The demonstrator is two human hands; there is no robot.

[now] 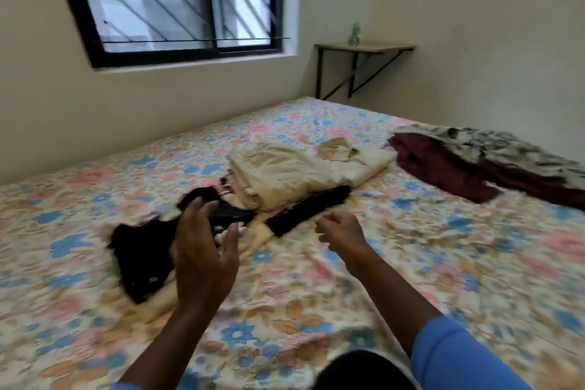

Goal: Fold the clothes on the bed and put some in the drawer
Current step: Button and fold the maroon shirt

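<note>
Both grips are empty. The left grip [202, 250] is wide, fingers spread, hovering at centre frame over a black garment [142, 256]. The right grip [340, 231], just right of centre, has loosely curled fingers that seem to hold nothing, though motion blur softens them. A bed [411, 263] with a floral sheet fills the lower two thirds of the frame. A barred window [177, 0] sits upper left. Near the right edge, a maroon garment [443, 171] and a grey patterned cloth [506, 146] lie crumpled together. At centre, beige clothes [285, 177] rest in a folded stack. The black garment sprawls loose, left of centre, touching that stack. A small wall shelf [364, 47], upper right, carries a pale green object [355, 32], too small to identify. No drawer is in view. The task looks partly done: one stack is folded, the black, maroon and patterned pieces remain, and nothing shows as put away.
</note>
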